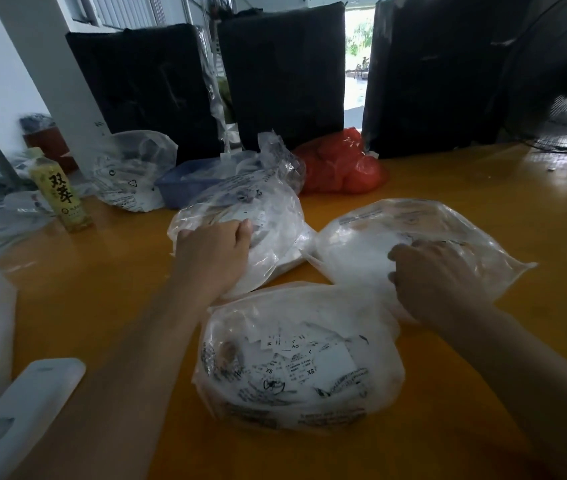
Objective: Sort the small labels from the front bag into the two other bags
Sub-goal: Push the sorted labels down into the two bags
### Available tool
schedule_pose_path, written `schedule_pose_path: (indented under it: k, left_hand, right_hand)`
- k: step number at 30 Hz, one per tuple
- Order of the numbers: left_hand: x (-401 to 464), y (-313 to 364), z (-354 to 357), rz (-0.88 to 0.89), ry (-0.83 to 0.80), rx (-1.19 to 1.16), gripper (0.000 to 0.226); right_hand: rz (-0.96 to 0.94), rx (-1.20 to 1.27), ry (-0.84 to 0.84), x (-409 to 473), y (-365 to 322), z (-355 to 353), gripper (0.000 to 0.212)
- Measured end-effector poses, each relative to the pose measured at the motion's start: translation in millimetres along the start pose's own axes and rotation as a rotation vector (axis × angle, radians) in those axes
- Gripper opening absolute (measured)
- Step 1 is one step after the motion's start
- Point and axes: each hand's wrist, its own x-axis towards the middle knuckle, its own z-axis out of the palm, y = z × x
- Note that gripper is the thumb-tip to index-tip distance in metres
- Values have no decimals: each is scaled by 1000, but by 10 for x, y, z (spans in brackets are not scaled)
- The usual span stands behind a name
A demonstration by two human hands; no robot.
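Front bag (297,358), lower centre on the orange table (448,178): clear plastic, mouth open toward the person, small labels (292,355) heaped inside within reach. Left bag (240,233), centre frame: left hand (214,252) rests on its top, fingers curled over the plastic, seemingly steadying it. Right bag (413,237), centre right: right hand (438,275) reaches in, fingers hidden, grasp cannot be told. Both receivers sit just behind, probably for short transfers.

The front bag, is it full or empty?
Not empty: the front bag holds many small white labels, seen through the clear plastic.

Two bare, sleeveless forearms (157,341)
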Motion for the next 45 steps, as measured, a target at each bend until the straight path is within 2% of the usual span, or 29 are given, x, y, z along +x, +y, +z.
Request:
schedule_pose_path:
  k: [2,4,6,8,10,12,14,15,17,18,20,22,24,25,27,29,32,34,40,45]
  left_hand:
    - [-42,8,15,-22,-129,58,85]
    - [-69,2,22,-43,-255,91,101]
    - [-86,-14,33,-38,-295,87,100]
    - [-101,-25,52,-5,-259,77,98]
    - [-133,-11,61,60,-91,102,96]
    - [-199,33,34,160,214,96,84]
    - [-304,135,16,280,448,-69,66]
    - [-382,209,26,327,460,-221,56]
    - [-584,392,73,335,281,-560,42]
    - [-689,476,116,286,146,-697,45]
    - [-833,551,225,202,-46,-832,70]
    - [-883,534,303,126,-143,-902,94]
    - [-871,515,285,-37,-263,-1128,105]
    - [-867,496,282,-108,-316,-1249,103]
    - [-853,437,296,-148,-388,-1387,82]
    - [-856,398,291,-159,-420,-1464,54]
    - [-863,378,286,-273,-383,-1581,26]
    - [-878,380,267,-288,-361,-1579,13]
    - [-949,382,216,-221,-312,-1470,14]
    - [-946,383,219,-281,-279,-1561,8]
  right_hand:
    - [-8,-29,-115,2,13,55,19]
    - [3,-21,-77,22,3,75,21]
    - [34,4,14,36,4,74,21]
    - [57,38,110,48,20,83,21]
    - [65,184,246,55,21,83,22]
    - [59,443,363,49,-23,20,26]
    - [36,708,395,29,-107,-58,27]
    - [19,850,359,6,-159,-90,27]
    - [-37,1092,216,-62,-276,-138,28]
    - [-78,1163,155,-101,-332,-147,29]
    - [-148,1220,81,-173,-426,-136,30]
    - [-184,1249,32,-213,-485,-120,29]
    - [-206,1322,-14,-234,-507,-113,26]
    - [-209,1374,-34,-242,-507,-115,25]
    - [-199,1455,-54,-250,-497,-126,25]
    - [-194,1452,-38,-251,-490,-134,24]
    - [-204,1384,-27,-246,-497,-122,22]
    - [-203,1326,-36,-243,-505,-109,20]
    - [-207,1167,-76,-248,-493,-99,3]
    - [-191,1132,-20,-245,-530,-58,5]
